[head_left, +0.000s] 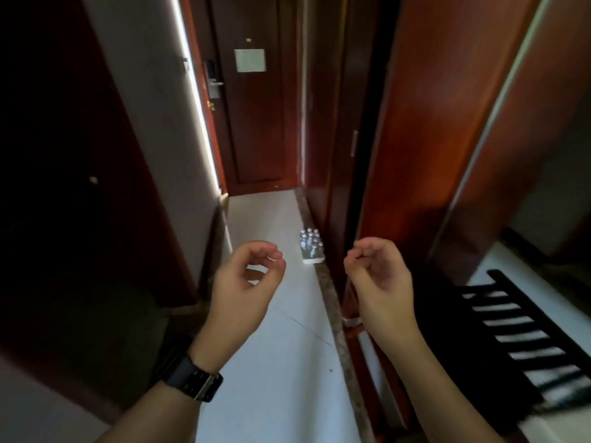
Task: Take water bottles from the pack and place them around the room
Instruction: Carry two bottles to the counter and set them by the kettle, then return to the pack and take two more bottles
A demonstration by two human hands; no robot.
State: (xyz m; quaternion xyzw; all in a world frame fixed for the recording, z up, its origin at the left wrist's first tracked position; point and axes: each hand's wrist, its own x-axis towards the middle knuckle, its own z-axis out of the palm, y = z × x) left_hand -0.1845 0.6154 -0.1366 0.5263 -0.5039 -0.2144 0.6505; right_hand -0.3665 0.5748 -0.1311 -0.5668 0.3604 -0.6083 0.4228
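The pack of water bottles (pixel 311 247) sits on the floor beside the wooden wall, well ahead. Left hand (pixel 249 276) and right hand (pixel 377 273) are loosely curled, holding nothing. No bottle looks placed yet.

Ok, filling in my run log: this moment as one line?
left hand empty | right hand empty | bottle pack on floor by wall, untouched
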